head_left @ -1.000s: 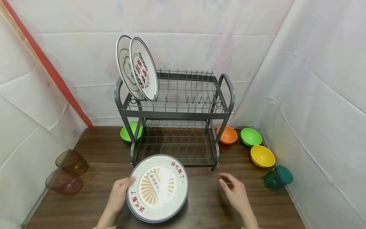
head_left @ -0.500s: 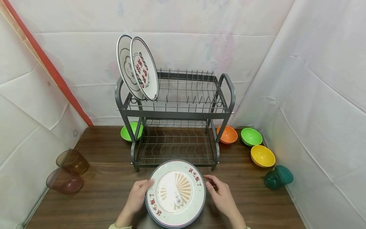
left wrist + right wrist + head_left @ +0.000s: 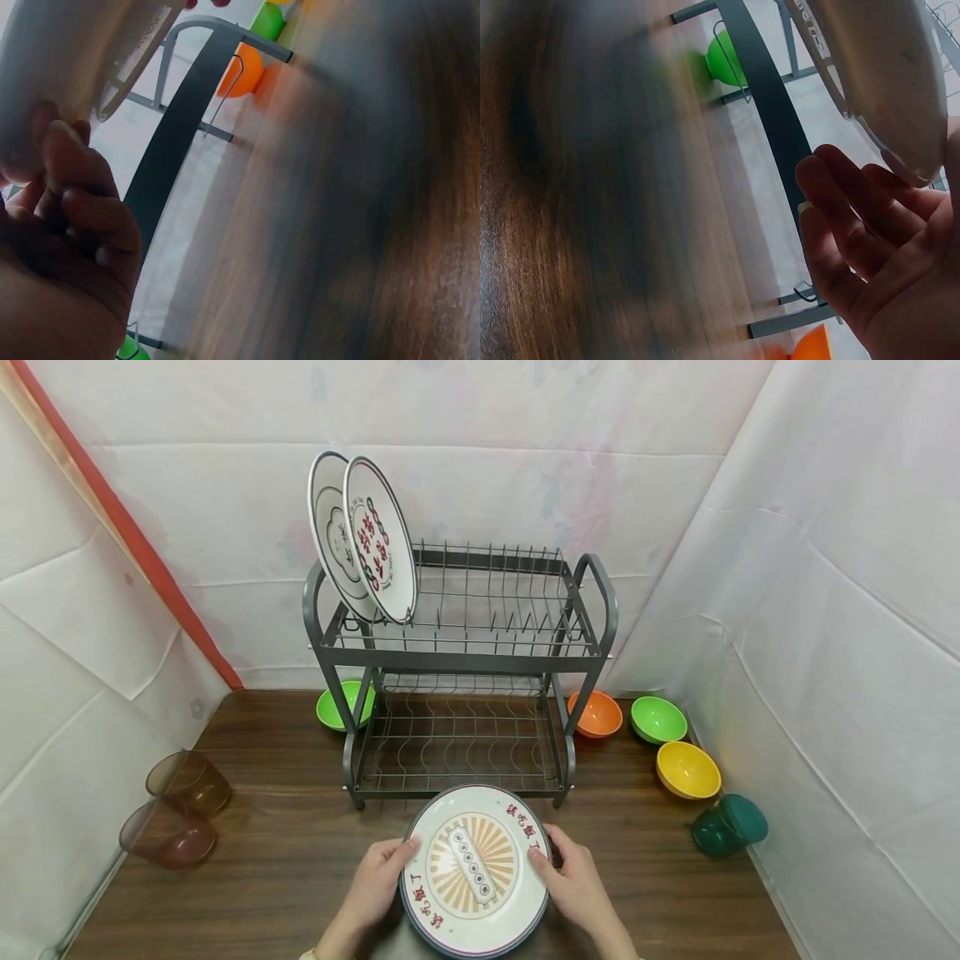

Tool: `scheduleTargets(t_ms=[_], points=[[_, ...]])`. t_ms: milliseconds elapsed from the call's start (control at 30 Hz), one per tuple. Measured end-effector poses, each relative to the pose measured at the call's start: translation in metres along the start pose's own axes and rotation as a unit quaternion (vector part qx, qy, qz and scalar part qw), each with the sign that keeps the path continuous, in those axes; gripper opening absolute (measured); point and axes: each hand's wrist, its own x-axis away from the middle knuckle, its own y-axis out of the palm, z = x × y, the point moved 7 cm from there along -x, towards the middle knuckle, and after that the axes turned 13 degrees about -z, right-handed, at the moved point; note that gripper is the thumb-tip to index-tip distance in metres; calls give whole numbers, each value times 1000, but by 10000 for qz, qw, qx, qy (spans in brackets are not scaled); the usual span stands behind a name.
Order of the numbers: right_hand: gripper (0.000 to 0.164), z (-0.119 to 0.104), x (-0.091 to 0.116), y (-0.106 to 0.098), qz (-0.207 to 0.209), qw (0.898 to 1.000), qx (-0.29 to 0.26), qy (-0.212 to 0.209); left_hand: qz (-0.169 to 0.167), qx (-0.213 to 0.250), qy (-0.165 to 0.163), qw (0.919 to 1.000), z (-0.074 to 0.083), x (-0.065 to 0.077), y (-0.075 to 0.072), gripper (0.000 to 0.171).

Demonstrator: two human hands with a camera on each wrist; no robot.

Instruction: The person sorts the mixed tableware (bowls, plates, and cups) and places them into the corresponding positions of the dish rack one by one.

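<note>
In the head view, the person's left hand (image 3: 372, 881) and right hand (image 3: 579, 881) pinch opposite rims of a red-lettered plate (image 3: 472, 866), thumbs on top, over the table (image 3: 292, 860) just before the dish rack (image 3: 457, 660). Two upright plates (image 3: 378, 543) lean at the rack's left end, upper tier. An orange bowl (image 3: 603, 717) and a lime-green bowl (image 3: 659, 720) sit by the table's far edge; a yellow bowl (image 3: 687, 770) and a teal cup (image 3: 729, 825) line the right edge, tinted tumblers (image 3: 171, 835) the left.

From the left wrist, I see bent fingers (image 3: 82, 165) bunched under the plate's tilted underside.

From the right wrist, the fingers curve beneath it, lying close together; whether every fingertip touches, I can't tell.
</note>
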Motion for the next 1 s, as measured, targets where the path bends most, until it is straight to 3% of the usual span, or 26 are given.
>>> scheduleTargets(t_ms=[367, 500, 667, 833, 1000], points=[[36, 5, -1, -10, -173, 9988, -335, 316, -354, -1020, -10, 9942, -3, -5, 10, 38], [39, 3, -1, -17, -661, 9970, -241, 336, -515, -1412, 14, 9886, -2, -5, 14, 38], [36, -7, 0, -28, -1220, 9908, 457, 354, -679, -1783, 306, 9812, 1, -3, 20, 32], [28, -20, -1, -44, -900, 9915, 903, 242, -1040, -1792, 691, 9759, 3, -3, 29, 26], [21, -34, -2, -56, -544, 9900, 1276, -266, -1305, -1811, 740, 9719, 5, -4, 33, 23]])
